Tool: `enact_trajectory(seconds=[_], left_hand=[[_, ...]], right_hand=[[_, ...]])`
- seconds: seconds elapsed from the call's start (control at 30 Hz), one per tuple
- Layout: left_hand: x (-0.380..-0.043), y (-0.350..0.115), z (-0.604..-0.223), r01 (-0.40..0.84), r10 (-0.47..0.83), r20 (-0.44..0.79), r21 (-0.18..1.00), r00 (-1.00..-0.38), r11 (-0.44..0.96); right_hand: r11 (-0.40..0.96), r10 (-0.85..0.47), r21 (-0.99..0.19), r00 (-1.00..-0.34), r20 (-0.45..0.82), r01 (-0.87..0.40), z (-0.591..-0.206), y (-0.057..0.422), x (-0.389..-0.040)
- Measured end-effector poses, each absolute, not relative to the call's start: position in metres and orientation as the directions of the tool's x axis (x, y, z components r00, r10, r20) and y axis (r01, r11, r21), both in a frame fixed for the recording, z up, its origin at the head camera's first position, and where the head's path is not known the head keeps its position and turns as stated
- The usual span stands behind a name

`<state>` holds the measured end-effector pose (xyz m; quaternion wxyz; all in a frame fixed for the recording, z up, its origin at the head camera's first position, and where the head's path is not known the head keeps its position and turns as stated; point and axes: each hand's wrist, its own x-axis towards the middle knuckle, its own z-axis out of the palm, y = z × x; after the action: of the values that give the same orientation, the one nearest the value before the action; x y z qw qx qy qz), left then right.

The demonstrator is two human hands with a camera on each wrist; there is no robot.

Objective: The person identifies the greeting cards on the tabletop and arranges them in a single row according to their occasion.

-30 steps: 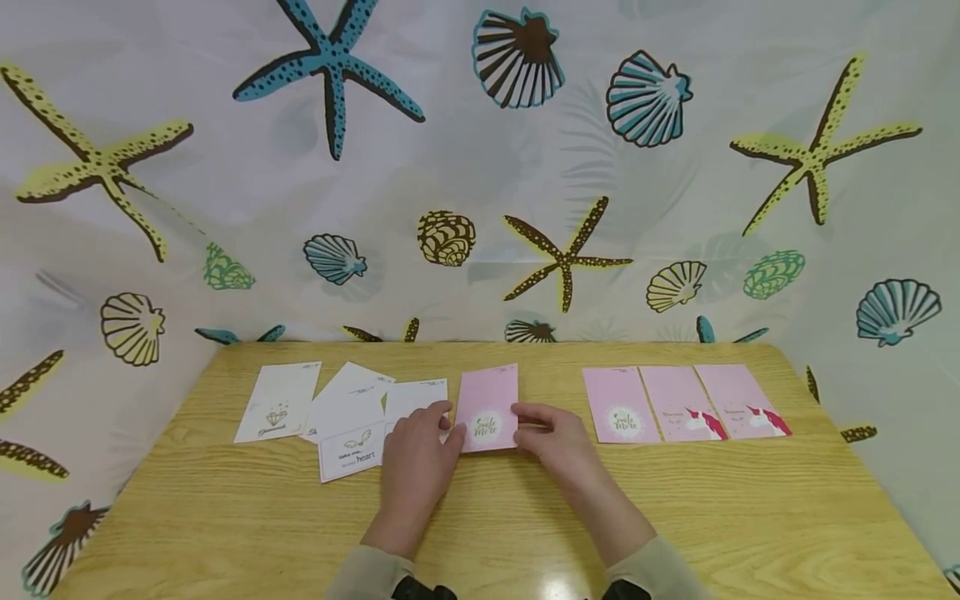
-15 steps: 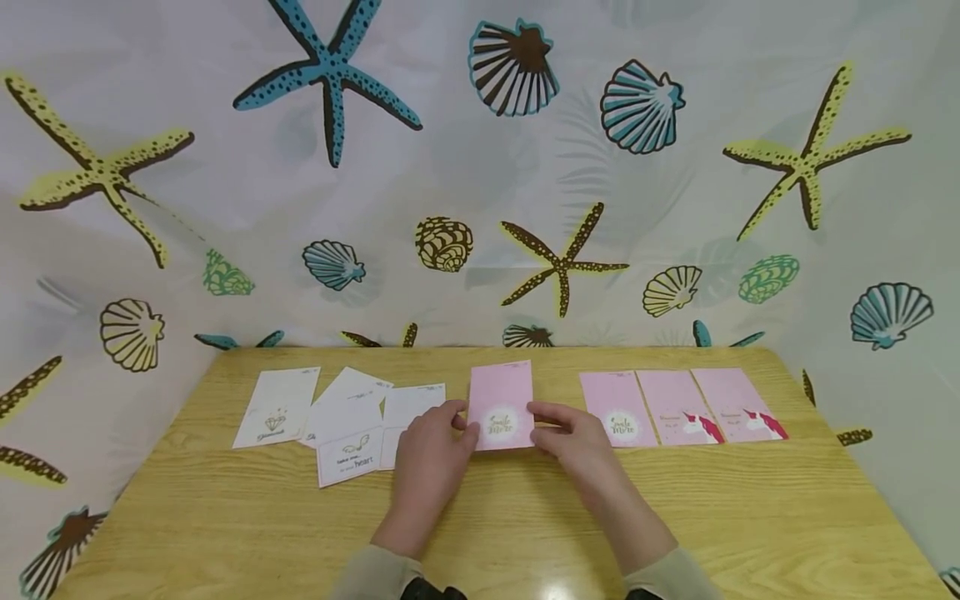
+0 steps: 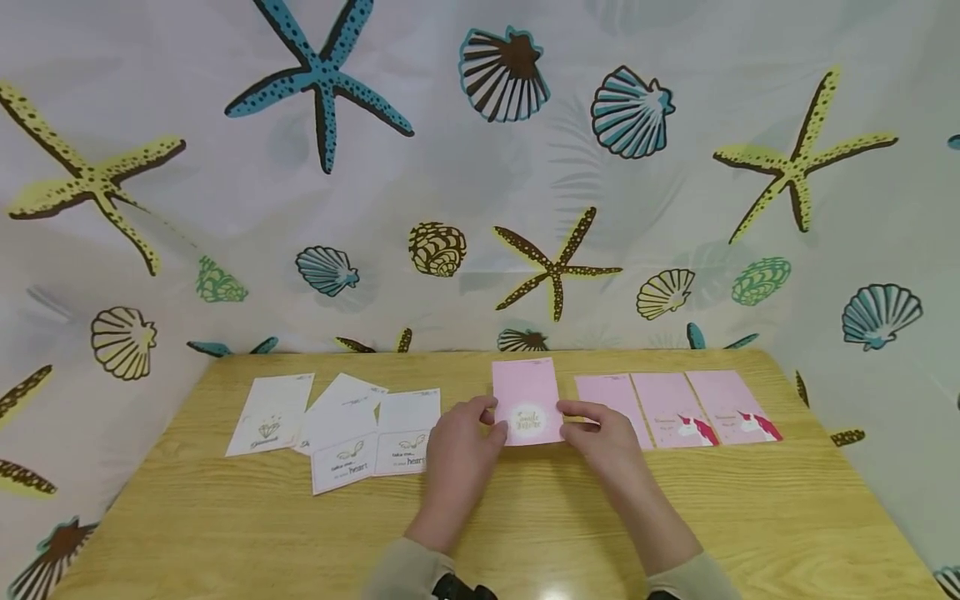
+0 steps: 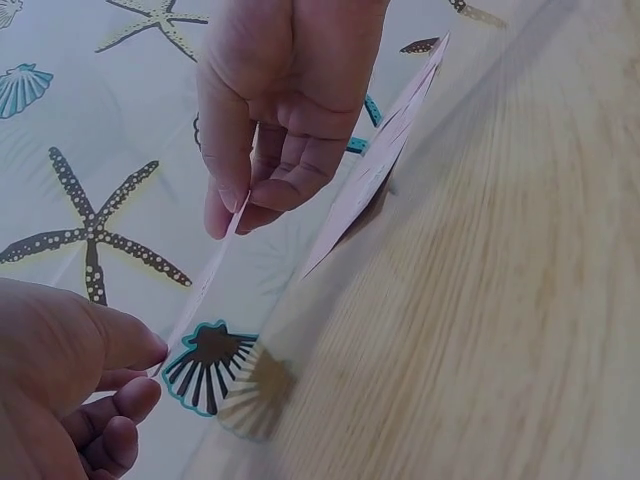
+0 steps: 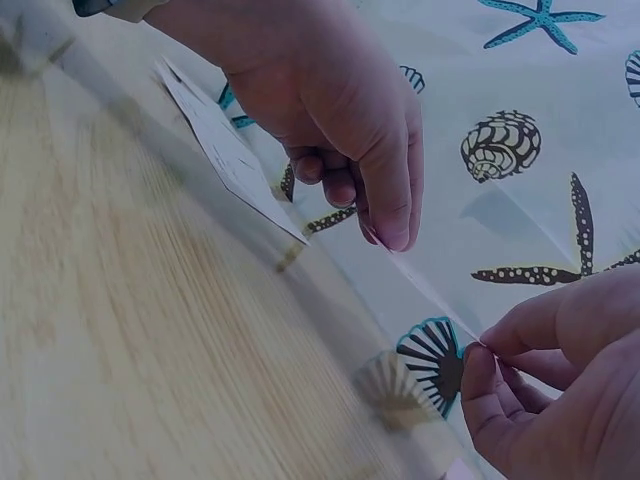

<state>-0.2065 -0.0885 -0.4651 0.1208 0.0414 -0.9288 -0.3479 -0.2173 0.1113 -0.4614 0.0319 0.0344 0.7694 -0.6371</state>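
Observation:
Between my two hands is a pink card (image 3: 527, 396) with "Smile More" lettering in a white circle near its bottom. My left hand (image 3: 465, 442) pinches its left edge between thumb and fingers. At the opposite edge my right hand (image 3: 606, 442) pinches it the same way. Both wrist views show the card nearly edge-on, raised off the wooden table (image 3: 300, 542). Just behind my right hand lies another pink "Smile More" card (image 3: 609, 396), its lower part partly covered by the fingers.
Two pink unicorn cards (image 3: 675, 404) lie at the right of the row. On the left are several white cards (image 3: 341, 454), some overlapping, and a white diamond card (image 3: 272, 412). A curtain (image 3: 450, 183) printed with shells and starfish hangs along the table's back edge.
Both hands have carried the pink card to the right and lifted it, away from the white cards and closer to the pink row. The white winged-heart card by my left hand is now more exposed.

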Motion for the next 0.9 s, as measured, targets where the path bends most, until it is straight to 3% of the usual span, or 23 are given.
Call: enact_trajectory(seconds=[0.5,0.9], left_hand=[[-0.218,-0.062,-0.476,0.010,-0.148,0.191,0.644,-0.970,0.765],[-0.225,-0.054,-0.487,0.011,-0.129,0.192,0.595,-0.973,0.804]], right_hand=[[0.497,0.020,-0.866,-0.999,-0.036,0.041,-0.462,0.130,-0.223],[0.591,-0.024,-0.807,-1.000,-0.009,-0.007,-0.472,0.136,-0.227]])
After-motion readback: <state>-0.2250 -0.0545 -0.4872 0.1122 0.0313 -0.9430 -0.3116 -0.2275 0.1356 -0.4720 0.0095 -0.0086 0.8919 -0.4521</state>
